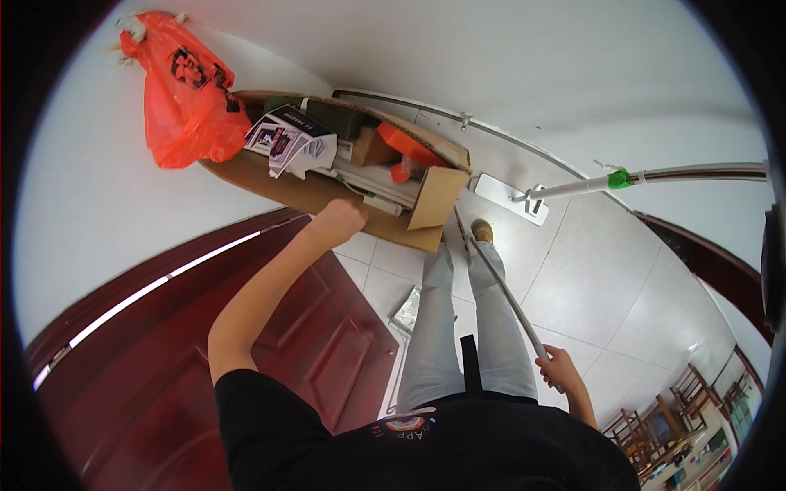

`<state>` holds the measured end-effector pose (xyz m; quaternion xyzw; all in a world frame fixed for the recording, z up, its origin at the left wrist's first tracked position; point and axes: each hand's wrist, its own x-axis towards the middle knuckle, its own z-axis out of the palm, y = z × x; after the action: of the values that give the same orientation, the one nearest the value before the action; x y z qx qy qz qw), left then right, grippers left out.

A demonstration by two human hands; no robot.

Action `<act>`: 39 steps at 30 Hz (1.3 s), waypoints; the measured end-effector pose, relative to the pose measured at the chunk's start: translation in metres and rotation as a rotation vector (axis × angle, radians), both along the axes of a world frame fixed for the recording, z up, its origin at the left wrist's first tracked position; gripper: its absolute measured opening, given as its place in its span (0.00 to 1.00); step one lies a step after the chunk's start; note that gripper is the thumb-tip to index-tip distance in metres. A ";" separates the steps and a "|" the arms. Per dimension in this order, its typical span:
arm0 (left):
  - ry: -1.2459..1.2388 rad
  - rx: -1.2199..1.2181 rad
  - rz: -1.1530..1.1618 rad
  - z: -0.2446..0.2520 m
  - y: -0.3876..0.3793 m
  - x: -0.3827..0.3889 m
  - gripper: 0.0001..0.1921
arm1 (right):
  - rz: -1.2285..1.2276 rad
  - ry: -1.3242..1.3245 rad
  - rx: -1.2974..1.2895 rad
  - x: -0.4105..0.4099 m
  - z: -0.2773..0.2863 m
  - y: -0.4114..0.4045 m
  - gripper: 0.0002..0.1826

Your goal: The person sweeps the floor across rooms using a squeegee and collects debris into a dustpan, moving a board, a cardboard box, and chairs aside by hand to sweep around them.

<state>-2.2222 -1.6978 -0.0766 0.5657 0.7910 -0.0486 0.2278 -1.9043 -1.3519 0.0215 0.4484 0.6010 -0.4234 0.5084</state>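
My left hand [339, 223] is closed over the near wall of a long cardboard box [420, 239], its fingertips hidden behind the cardboard. Inside the box lie a torn printed carton [301, 138], an orange box [408, 144], a small brown carton [373, 147], a dark green case [331, 116] and long white strips [374, 184]. Lower right, my right hand [557, 366] grips the grey handle of a long-handled tool [509, 294]. Its pole slants down to the floor between the box's end and my shoe [482, 231], where a narrow head shows edge-on.
A flat mop [509, 199] with green tape on its pole leans right of the box. A red plastic bag [187, 116] hangs on the wall. The dark red door [295, 344] stands at my left, a metal dustpan-like object [406, 311] near its edge. Wooden stools [657, 423] stand lower right.
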 end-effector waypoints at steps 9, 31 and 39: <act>-0.059 -0.083 0.099 -0.009 -0.033 0.021 0.07 | -0.011 0.078 0.139 -0.042 0.057 -0.004 0.20; -0.164 -0.331 0.077 -0.004 -0.080 0.042 0.09 | 0.060 0.302 0.081 -0.154 -0.049 0.015 0.20; -0.104 -0.178 0.122 0.000 -0.074 0.048 0.03 | 0.229 0.614 -0.177 -0.288 -0.176 -0.026 0.11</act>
<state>-2.1741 -1.7723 -0.0765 0.4957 0.8038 -0.0751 0.3203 -2.1925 -1.3781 -0.1548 0.1834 0.7335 -0.5294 0.3848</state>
